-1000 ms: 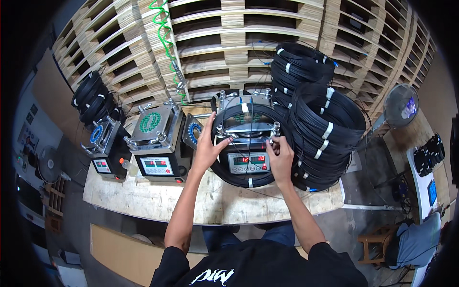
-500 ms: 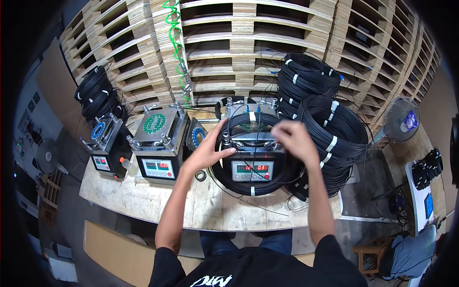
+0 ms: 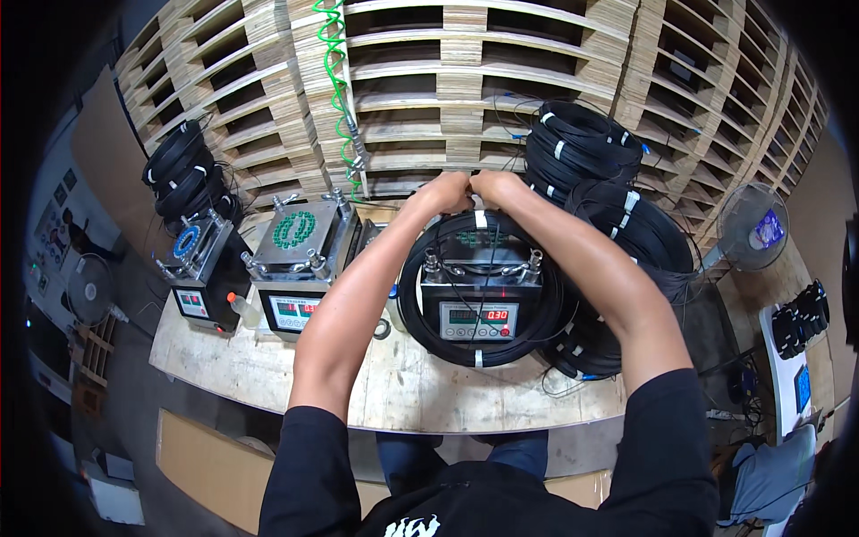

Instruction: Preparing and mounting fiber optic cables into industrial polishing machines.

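Both my arms reach over a coil of black cable (image 3: 480,356), tied with white bands, which stands around the front of a bench machine (image 3: 483,295). That machine has a metal clamped top and a red digital display. My left hand (image 3: 446,192) and my right hand (image 3: 497,189) meet at the machine's far side, just above the top of the coil. The fingers of both are closed close together. What they pinch is too small and partly hidden. A thin black cable runs down across the front of the machine.
To the left stand a machine with a green ring of ports (image 3: 293,230) and a smaller one with a blue ring (image 3: 186,242). A small orange-capped bottle (image 3: 242,309) sits between them. Stacked cable coils (image 3: 586,148) rise at the right, near a fan (image 3: 753,225). Wooden pallets (image 3: 394,89) fill the back.
Both hands have moved from the sides of the coil to the machine's far side and come together. One number on the near display has gone dark.
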The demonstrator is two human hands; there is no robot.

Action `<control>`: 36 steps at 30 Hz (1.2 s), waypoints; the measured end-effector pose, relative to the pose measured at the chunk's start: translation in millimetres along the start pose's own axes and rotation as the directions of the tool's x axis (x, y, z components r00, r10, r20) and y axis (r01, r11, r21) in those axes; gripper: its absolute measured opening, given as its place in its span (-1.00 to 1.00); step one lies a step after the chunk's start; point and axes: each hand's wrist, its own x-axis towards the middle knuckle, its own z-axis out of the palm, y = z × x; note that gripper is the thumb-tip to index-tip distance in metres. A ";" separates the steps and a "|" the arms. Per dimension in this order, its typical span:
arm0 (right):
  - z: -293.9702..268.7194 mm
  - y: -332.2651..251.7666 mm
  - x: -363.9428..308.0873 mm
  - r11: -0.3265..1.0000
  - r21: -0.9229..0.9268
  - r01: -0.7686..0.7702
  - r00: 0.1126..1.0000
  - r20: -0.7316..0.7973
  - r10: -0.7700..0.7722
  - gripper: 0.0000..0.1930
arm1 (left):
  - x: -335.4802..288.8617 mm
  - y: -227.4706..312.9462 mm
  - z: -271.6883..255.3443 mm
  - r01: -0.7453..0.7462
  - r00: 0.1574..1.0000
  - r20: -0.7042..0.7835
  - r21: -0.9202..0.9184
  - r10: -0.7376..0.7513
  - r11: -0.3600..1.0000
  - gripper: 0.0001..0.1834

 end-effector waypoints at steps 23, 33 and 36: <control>51.4 61.6 -33.9 0.885 0.330 0.328 0.902 -0.389 -0.189 -0.80 | 41.9 6.7 13.2 -0.334 0.937 0.255 0.455 0.239 0.826 -0.77; 55.2 55.5 -30.0 0.851 0.376 0.366 0.898 -0.384 -0.216 -0.79 | 36.8 3.8 -23.7 -0.517 0.841 0.424 0.452 0.334 0.727 -0.82; 58.2 57.0 -31.5 0.817 0.418 0.397 0.877 -0.436 -0.203 -0.81 | 22.9 6.4 -36.0 -0.223 0.899 0.409 0.127 0.153 0.967 -0.78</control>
